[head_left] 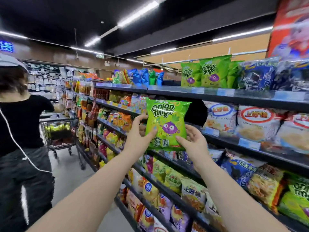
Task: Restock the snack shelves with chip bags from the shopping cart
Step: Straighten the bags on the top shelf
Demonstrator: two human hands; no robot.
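The left hand (140,131) pinches the onion rings bag (167,121) at its left edge; the right hand (194,142) grips its lower right corner.

The onion rings bag (167,126) between the hands is bright green with white lettering and a purple onion figure.

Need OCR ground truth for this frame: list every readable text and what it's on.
"onion rings": held green bag
"葱圈": same bag, lower front
"onion rings": top-shelf green bags
"上好佳": white bags, second shelf
"上好佳": pale bag, lower down
Price tags, blue wall sign and the other packs: too blurred to read.
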